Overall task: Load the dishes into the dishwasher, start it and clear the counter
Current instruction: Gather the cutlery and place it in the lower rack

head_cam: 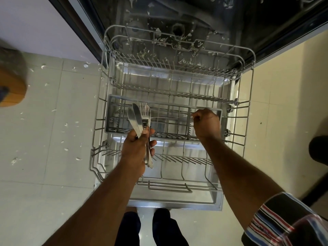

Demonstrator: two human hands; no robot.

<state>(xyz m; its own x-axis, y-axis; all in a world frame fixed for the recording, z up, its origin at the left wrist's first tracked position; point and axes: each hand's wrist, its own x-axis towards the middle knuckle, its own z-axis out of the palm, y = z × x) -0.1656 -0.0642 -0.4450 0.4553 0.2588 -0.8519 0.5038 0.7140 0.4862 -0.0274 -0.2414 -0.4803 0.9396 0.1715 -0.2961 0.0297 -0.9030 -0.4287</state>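
Left hand (135,146): fingers curled tight around a bundle of stainless cutlery (142,128), two table knives and at least one fork, blades and tines fanning away from the knuckles, handle ends poking out below the palm. Right hand (206,124): fingers pinched closed on the handle of a single fork (170,117), lying level with tines toward the left hand, over the grey cutlery basket (113,118).

That basket sits directly under both hands, crosswise in the pulled-out lower rack (246,107) of wire; its slots look unfilled, though the mesh is hard to read. Beneath the rack, the open dishwasher door (177,203), steel-lined. Beyond the fingertips, the dark tub (177,20), littered with pale flakes.

Floor (53,139): pale tiles, the same flakes scattered left of the left hand. No legible writing. Far left, a blurred orange-brown object (12,86), cut off by the edge. Striped sleeve (276,221) on the right arm.
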